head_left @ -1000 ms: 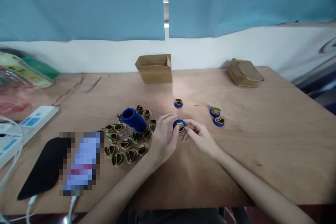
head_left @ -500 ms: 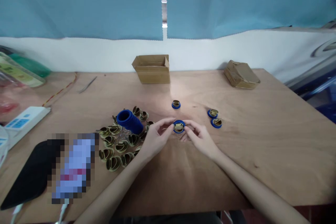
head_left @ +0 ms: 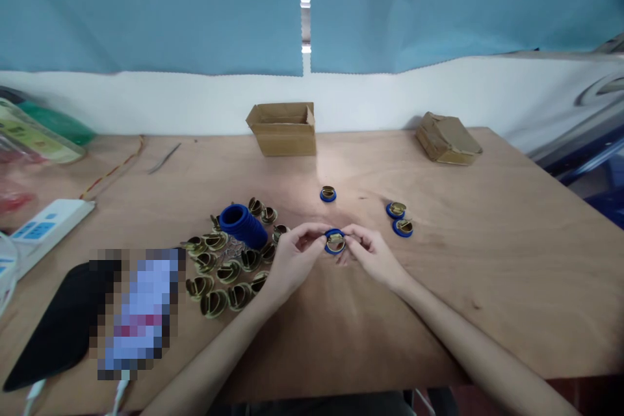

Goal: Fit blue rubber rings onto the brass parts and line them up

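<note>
Right of the blue stack (head_left: 244, 227), left hand (head_left: 295, 257) and right hand (head_left: 374, 256) pinch a clip (head_left: 336, 244) and ring (head_left: 334, 232) between their fingers. Seating the ring seems underway; next likely calls for even pressing.

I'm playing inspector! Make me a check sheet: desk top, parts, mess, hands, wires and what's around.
Surface: wooden table, a few small dark marks.
Parts: three blue-ringed pieces lie apart from the hands; loose brass-coloured pieces surround a blue ring stack.
Clutter: open carton, second carton, phone, black device, power strip.
Hands: left hand and right hand, fingers gripping one blue-ringed brass piece between them.
Cables: white cables at phone and black device.
Surroundings: blue fabric over white wall.
</note>
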Demonstrator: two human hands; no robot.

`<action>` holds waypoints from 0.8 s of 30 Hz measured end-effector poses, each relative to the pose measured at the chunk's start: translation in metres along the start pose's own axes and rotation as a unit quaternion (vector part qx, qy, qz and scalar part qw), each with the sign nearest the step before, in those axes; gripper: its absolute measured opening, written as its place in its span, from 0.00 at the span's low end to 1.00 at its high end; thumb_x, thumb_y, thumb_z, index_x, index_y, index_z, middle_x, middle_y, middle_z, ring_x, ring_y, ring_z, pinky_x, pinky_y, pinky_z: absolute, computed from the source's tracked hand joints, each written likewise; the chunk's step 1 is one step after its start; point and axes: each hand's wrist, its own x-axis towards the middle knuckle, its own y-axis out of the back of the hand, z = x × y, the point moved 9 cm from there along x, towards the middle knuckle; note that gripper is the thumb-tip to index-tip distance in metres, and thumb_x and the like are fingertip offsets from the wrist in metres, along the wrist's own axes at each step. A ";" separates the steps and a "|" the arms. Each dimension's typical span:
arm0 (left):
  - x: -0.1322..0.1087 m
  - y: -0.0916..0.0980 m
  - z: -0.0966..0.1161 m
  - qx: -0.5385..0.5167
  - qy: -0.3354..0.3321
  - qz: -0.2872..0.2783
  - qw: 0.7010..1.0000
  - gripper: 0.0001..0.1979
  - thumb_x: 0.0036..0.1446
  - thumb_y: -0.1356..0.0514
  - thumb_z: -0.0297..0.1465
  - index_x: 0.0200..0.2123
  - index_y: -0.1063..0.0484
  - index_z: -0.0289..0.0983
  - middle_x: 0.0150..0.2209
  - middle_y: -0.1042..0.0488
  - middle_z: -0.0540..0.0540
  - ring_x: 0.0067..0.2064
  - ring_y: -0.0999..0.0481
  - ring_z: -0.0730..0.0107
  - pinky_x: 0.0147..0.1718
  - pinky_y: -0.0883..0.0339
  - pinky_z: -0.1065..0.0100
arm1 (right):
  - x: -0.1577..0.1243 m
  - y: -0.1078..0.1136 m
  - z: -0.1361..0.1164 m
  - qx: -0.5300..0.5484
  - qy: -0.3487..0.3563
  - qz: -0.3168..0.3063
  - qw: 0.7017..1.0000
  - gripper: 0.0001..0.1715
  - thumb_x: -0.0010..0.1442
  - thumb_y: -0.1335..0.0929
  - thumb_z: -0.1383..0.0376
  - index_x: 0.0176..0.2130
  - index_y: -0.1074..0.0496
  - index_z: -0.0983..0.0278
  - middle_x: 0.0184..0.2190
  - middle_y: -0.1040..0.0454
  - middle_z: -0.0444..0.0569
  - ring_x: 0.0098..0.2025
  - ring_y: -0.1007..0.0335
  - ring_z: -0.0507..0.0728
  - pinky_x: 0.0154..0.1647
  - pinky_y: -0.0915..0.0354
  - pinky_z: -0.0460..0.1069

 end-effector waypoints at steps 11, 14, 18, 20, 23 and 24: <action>-0.001 -0.005 -0.001 0.024 -0.021 -0.031 0.999 0.11 0.55 0.36 0.30 0.41 0.19 0.35 0.41 0.16 0.43 0.44 0.16 0.62 0.47 0.23 0.62 | 0.001 0.004 0.005 0.013 -0.023 0.012 1.000 0.18 0.63 0.31 0.50 0.36 0.28 0.62 0.25 0.22 0.45 0.25 0.23 0.55 0.30 0.26 0.50; -0.001 -0.006 -0.006 0.005 0.009 -0.042 0.999 0.12 0.53 0.34 0.31 0.41 0.18 0.35 0.42 0.16 0.41 0.44 0.16 0.59 0.49 0.24 0.60 | 0.001 0.006 0.003 0.004 -0.013 0.009 1.000 0.18 0.62 0.31 0.51 0.34 0.27 0.63 0.25 0.22 0.45 0.25 0.23 0.55 0.29 0.26 0.49; -0.001 -0.009 -0.011 -0.010 0.041 -0.066 0.997 0.13 0.50 0.32 0.31 0.40 0.18 0.33 0.43 0.16 0.39 0.44 0.16 0.56 0.49 0.24 0.58 | 0.002 0.009 0.004 -0.003 -0.016 0.006 1.000 0.17 0.61 0.30 0.52 0.32 0.27 0.64 0.24 0.23 0.44 0.23 0.24 0.53 0.26 0.28 0.47; -0.001 -0.010 -0.012 -0.014 0.050 -0.075 0.996 0.13 0.50 0.32 0.31 0.40 0.17 0.33 0.42 0.16 0.39 0.44 0.16 0.56 0.49 0.24 0.57 | 0.002 0.009 0.004 -0.006 -0.021 0.005 1.000 0.17 0.61 0.30 0.53 0.32 0.27 0.64 0.23 0.24 0.43 0.22 0.25 0.52 0.25 0.28 0.47; 0.000 -0.010 -0.011 -0.011 0.056 -0.076 0.995 0.13 0.50 0.33 0.30 0.40 0.17 0.33 0.42 0.16 0.39 0.44 0.16 0.56 0.49 0.24 0.58 | 0.004 0.009 0.006 0.004 -0.029 0.002 1.000 0.17 0.60 0.31 0.53 0.32 0.27 0.64 0.23 0.23 0.43 0.21 0.25 0.52 0.24 0.29 0.46; 0.000 -0.009 -0.011 -0.009 0.057 -0.073 0.996 0.13 0.50 0.33 0.30 0.40 0.18 0.33 0.42 0.16 0.39 0.44 0.16 0.56 0.49 0.24 0.58 | 0.004 0.007 0.008 0.011 -0.033 0.000 0.999 0.17 0.61 0.31 0.53 0.33 0.28 0.64 0.23 0.23 0.43 0.21 0.25 0.52 0.24 0.30 0.46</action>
